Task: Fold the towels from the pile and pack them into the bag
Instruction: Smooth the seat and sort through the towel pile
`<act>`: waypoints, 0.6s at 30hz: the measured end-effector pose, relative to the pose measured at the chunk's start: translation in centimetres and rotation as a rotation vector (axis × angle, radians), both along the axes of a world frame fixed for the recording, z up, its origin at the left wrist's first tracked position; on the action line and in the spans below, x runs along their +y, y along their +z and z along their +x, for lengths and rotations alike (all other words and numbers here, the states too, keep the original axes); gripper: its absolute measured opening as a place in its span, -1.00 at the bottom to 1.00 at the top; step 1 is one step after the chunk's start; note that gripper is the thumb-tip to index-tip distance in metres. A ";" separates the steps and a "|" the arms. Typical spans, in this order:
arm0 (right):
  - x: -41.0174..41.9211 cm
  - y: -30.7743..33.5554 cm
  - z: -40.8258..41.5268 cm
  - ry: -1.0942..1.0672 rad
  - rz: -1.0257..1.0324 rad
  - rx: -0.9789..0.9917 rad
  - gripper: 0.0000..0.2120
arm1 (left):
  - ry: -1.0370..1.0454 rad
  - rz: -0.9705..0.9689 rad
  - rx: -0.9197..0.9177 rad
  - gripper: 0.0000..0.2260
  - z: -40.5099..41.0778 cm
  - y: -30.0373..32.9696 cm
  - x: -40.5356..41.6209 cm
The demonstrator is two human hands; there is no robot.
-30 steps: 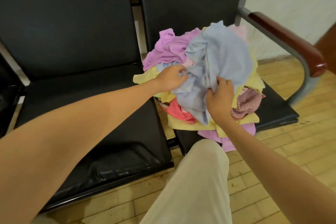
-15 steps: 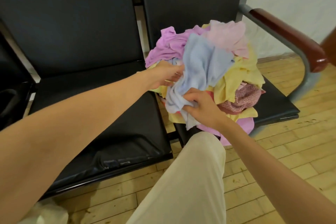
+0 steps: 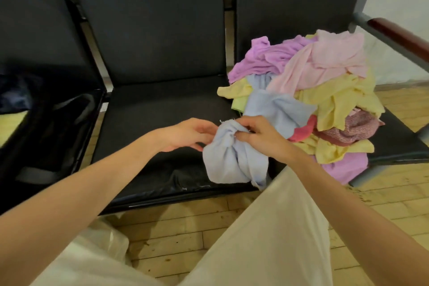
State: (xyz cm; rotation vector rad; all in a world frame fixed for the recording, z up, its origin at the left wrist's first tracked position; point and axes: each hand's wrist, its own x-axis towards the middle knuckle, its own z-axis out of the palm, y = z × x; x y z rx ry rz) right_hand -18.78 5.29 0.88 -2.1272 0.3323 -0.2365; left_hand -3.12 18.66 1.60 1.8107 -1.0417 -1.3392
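Bunching a pale blue towel, right hand pinching it, left hand's fingertips hidden behind cloth, grip unclear.

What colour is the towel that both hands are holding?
Light blue; the towel shows best in the head view, the only view.

Both bare forearms reach forward from the lower corners of the view and come near each other in the middle. The left hand lies with its palm turned to the right, the fingers lightly bent and the fingertips at the edge of the light blue towel. The right hand shows its back to the camera; its fingers are curled down and the grip pinches a bunched fold of the same towel. The two hands are just beside each other, at the same height. A knee in light trousers rises below the right forearm.
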 end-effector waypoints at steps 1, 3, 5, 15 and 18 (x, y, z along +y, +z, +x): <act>0.7 -0.2 0.7 0.031 -0.073 -0.163 -0.93 | 0.038 -0.023 -0.017 -0.81 0.1 -0.1 1.0; 2.3 0.8 1.6 0.070 0.121 -0.309 -0.86 | 0.133 -0.094 -0.025 -0.86 0.5 0.2 2.8; 3.7 1.1 1.9 0.001 -0.136 -0.131 -0.93 | 0.276 -0.194 -0.054 -0.90 1.3 1.0 4.5; 5.7 2.2 5.9 -0.193 -0.211 -0.058 -0.82 | 0.539 -0.431 -0.255 -0.87 4.9 6.1 10.5; 6.3 1.8 6.0 -0.229 -0.239 -0.044 -0.84 | 0.652 -0.464 -0.268 -0.88 5.0 5.8 12.1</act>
